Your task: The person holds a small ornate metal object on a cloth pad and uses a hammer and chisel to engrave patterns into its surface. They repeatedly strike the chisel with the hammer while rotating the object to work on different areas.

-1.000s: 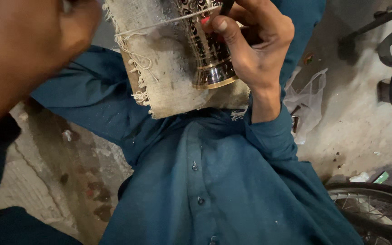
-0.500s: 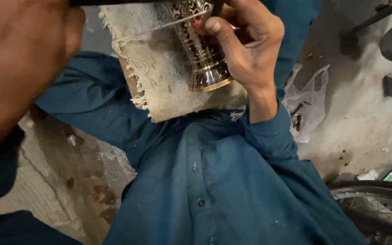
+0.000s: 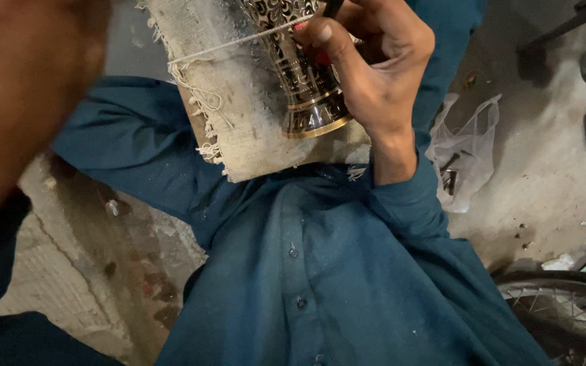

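a shiny patterned metal cup (image 3: 304,81) is laid on a frayed cloth pad (image 3: 239,115) at the far middle. a dark thin tool (image 3: 332,8) is held tight in the right hand (image 3: 374,68), its grip closed, touching the cup. the left hand (image 3: 22,102) is blurred, so its grip cannot be told.

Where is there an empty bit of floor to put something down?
Bare grey concrete floor lies between the crumpled clear plastic bag and the spoked bicycle wheel. It is crowded where the right hand works the engraved metal cup on the frayed burlap pad.
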